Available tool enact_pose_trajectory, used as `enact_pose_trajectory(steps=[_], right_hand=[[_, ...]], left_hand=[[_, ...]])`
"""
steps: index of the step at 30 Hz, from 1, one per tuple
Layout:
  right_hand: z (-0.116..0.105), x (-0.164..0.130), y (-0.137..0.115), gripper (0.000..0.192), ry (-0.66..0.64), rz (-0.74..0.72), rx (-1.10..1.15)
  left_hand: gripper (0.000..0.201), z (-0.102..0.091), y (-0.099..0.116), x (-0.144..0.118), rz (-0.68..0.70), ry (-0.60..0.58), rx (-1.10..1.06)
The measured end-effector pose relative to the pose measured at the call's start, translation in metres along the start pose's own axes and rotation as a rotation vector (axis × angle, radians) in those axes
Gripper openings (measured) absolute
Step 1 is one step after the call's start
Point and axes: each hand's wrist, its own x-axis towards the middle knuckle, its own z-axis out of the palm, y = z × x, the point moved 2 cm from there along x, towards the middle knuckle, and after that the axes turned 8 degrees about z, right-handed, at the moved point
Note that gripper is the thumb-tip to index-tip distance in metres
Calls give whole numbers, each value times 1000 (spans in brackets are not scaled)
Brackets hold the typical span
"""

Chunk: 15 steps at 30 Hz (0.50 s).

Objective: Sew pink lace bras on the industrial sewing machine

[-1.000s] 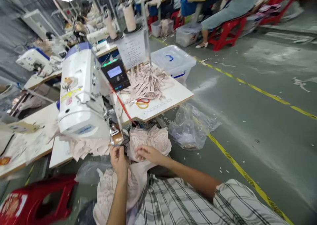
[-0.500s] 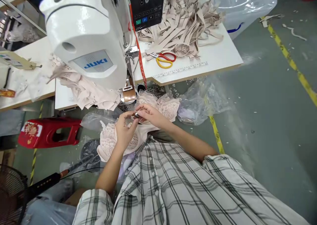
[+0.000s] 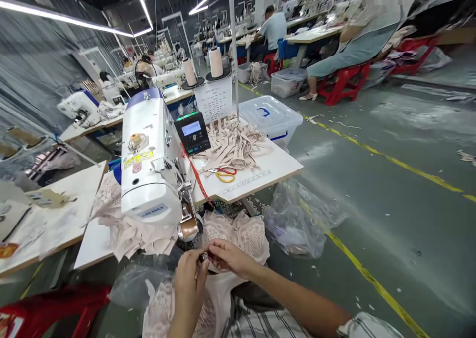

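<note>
Lace fabric (image 3: pixel 241 231), pale pink, was seen heaped below the front edge of the surface (image 3: pixel 260 179), spilling down toward the lap. Head view: the left hand (image 3: pixel 189 278) and right hand (image 3: pixel 226 256) were brought together just above the heap, fingertips pinched on a small dark part (image 3: pixel 204 256) between them, too small to identify. It was held close to the needle end of the white sewing machine (image 3: pixel 150 164), probably for easy reach. Cut strips (image 3: pixel 230 142) were piled by the control panel (image 3: pixel 192 134), with red-and-yellow scissors (image 3: pixel 223 173) just beside them. A printed sheet (image 3: pixel 214 100) and yellow machine stickers were noted; nothing was legible.
</note>
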Motion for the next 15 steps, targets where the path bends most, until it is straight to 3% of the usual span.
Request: enact_pose_trajectory(steps=[3, 6, 8, 10, 11, 12, 14, 15], right_hand=[[-19, -13, -19, 53, 84, -58, -53], [-41, -33, -63, 51, 208, -183, -154], [-44, -43, -105, 46, 266, -280, -241], [-33, -48, -153, 41, 287, -402, -344], [-21, -49, -177, 38, 293, -494, -393], [-6, -48, -200, 36, 281, -584, -455], [30, -42, -241, 34, 235, -747, -513], [48, -38, -259, 33, 208, -811, -527]], left_hand=[[23, -34, 9, 2, -273, -4, -310], [29, -94, 38, 18, -411, 69, -574], [21, -139, 72, 44, -309, 169, -596], [12, -178, 114, 85, -30, 263, -479], [11, -191, 136, 109, 141, 300, -313], [9, -201, 156, 135, 288, 325, -82], [4, -208, 183, 189, 354, 299, 74], [8, -205, 192, 215, 353, 190, 252]])
